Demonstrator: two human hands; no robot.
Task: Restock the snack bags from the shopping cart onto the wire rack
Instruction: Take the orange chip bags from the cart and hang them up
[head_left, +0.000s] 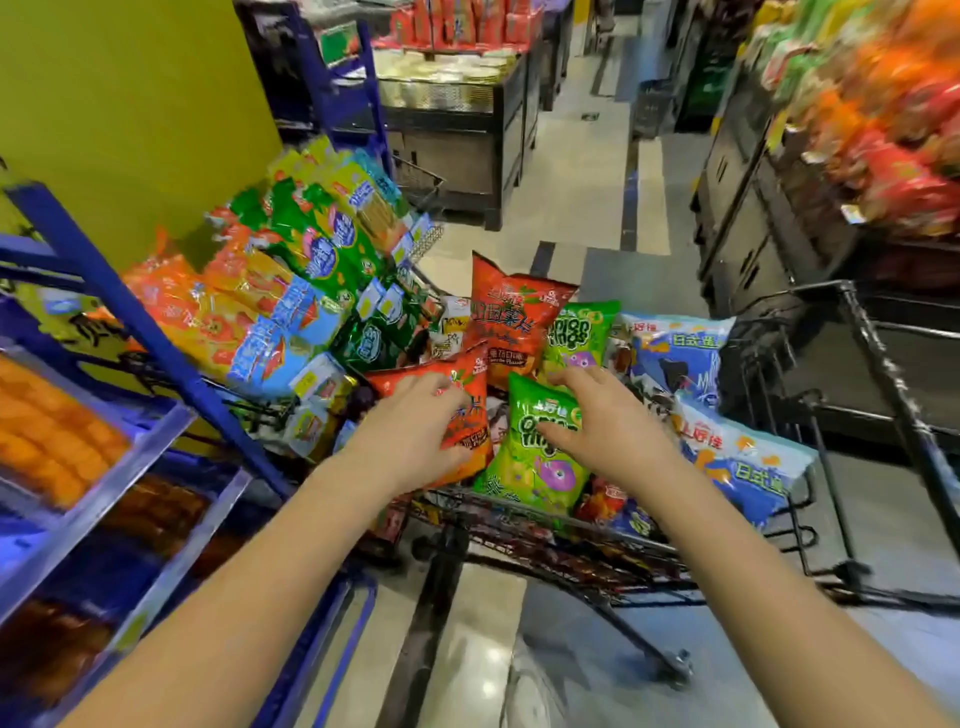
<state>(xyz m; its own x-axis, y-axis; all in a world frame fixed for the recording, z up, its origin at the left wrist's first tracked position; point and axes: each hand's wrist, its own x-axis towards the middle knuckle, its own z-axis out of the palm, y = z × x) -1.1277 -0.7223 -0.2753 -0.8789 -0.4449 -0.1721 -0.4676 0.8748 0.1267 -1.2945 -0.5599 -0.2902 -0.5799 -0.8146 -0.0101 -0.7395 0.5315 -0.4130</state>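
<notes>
A puffy red foil snack bag (470, 415) and a puffy green foil snack bag (535, 467) lie in the black wire shopping cart (571, 526), just beside the blue-framed wire rack (122, 299). Both bags look light, slick and crushable, so they are probably best held loosely near the top seam. With both forearms reaching forward, the left hand (410, 431) curls its fingers round the red bag. The right hand (605, 423) grips the green bag's top, thumb on its face.

Lower blue bag (748, 467), lower right: "上好佳", "日式". Upper blue bag (675, 348), centre right: "好佳", "日式". Upright red bag (514, 317), centre: "田园薯片", partly legible. Remaining print blurred.
</notes>
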